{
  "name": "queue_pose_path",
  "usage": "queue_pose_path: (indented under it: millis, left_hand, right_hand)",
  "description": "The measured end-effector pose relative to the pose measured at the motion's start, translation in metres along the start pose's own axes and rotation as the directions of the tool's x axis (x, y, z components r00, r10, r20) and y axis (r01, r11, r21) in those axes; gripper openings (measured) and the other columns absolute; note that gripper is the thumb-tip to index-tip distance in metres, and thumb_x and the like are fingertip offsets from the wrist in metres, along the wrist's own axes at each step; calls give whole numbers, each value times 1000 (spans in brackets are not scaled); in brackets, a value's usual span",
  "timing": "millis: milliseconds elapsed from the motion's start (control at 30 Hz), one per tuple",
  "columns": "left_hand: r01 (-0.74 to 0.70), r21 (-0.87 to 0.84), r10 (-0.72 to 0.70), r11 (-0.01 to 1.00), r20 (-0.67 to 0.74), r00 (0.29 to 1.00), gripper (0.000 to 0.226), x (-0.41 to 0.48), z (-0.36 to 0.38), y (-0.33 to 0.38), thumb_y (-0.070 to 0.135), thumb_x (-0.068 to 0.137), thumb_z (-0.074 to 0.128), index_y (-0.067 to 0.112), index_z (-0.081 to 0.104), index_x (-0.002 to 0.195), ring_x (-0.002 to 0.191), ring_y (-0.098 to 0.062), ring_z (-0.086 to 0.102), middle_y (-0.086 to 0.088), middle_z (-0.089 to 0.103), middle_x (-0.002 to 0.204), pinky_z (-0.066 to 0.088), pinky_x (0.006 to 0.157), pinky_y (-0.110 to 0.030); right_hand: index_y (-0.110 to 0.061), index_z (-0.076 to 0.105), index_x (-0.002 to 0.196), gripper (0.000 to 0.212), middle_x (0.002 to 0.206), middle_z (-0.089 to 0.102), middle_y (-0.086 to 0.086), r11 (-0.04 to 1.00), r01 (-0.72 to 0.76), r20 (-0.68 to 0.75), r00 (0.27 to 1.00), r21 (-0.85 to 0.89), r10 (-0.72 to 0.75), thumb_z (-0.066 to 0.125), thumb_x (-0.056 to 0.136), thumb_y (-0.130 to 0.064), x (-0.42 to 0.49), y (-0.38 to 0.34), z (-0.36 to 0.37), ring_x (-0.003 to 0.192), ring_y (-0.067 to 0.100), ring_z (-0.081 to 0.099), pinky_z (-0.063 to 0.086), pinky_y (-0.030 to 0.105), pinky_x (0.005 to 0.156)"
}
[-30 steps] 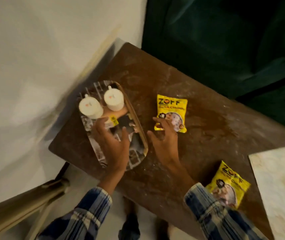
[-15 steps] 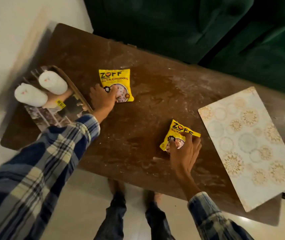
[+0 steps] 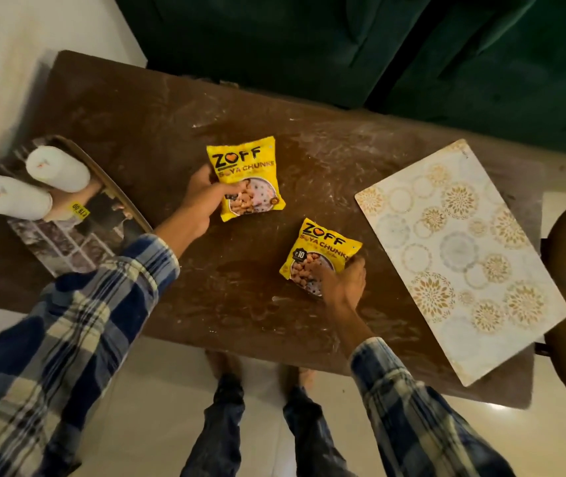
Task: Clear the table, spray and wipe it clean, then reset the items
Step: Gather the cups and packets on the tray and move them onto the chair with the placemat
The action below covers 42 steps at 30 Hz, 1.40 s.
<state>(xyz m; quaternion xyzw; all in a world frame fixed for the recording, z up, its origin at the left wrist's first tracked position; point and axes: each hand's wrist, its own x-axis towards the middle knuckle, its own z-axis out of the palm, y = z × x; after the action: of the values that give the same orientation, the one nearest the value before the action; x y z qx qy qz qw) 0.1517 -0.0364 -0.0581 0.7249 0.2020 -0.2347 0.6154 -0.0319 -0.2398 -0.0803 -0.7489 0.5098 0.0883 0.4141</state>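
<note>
Where the left hand grips a packet, fingers hide print.

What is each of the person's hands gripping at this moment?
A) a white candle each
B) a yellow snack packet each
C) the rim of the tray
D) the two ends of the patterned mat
B: the left hand grips the far packet by its edge, and the right hand grips the near packet at its corner.
</note>
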Motion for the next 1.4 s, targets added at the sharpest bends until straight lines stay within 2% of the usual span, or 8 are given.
queue_pose_path:
  millis: [100,267,467,600,767,933,1167,1400]
  left_hand:
    - [-20,-24,22,1000,68,997,49,-16,-2,-5,1,75,80,20,62,115,101,-10,69,4,73,109,56,82,-31]
    - [-55,-119,53,991,-19,998,52,-36,-44,-10,-2,72,81,22,63,114,104,-15,70,1,74,111,57,89,-42]
    - [-113,-257,50,960,-240,970,55,-55,-154,-5,-5,73,79,14,61,121,100,-20,72,-3,75,109,61,80,-42]
    - [-113,-311,6,944,-326,945,55,-68,-224,-18,-8,72,78,19,62,118,96,-17,73,-2,75,110,58,70,-33]
    - [-43,-363,-77,931,-309,948,57,-70,-284,-42,-8,71,77,9,60,122,82,-14,74,-2,75,102,57,57,-28]
    - [17,-354,-122,935,-275,954,54,-51,-307,-60,-6,71,78,13,63,120,98,-23,71,-4,74,108,55,78,-40]
    - [61,-402,-172,913,-248,953,55,-36,-293,-75,-9,70,78,13,62,118,94,-17,70,-3,73,110,51,70,-32]
    - [84,-415,-201,906,-248,948,54,-29,-291,-80,-7,72,77,11,62,121,94,-16,70,-1,75,105,49,71,-31]
  right_hand:
    - [-16,65,113,39,111,72,3,977,-36,55,998,212,25,84,78,-12,1,-8,2,101,23,69,57,38,86]
    - [-18,70,110,34,102,76,-6,942,110,272,941,318,-201,79,83,1,-16,-31,7,92,6,72,59,28,79]
    - [-18,67,111,47,102,79,-4,890,225,566,704,397,-430,73,79,17,-75,-79,48,97,15,75,62,32,81]
    - [-12,68,115,50,106,79,4,880,210,679,569,426,-464,73,76,19,-119,-116,105,99,22,75,62,37,81]
    - [-21,69,107,51,98,79,-6,896,231,769,460,380,-444,73,76,20,-157,-149,175,94,13,76,62,32,78]
    - [-23,70,104,49,98,78,-7,913,302,813,434,275,-389,73,78,18,-165,-159,225,88,6,75,58,23,70]
    - [-26,68,99,45,94,76,-10,924,340,826,461,173,-324,76,79,14,-154,-161,249,80,1,72,57,20,66]
    - [-28,68,102,49,103,76,-5,871,476,869,374,120,-324,73,80,15,-140,-174,256,98,13,72,61,29,78]
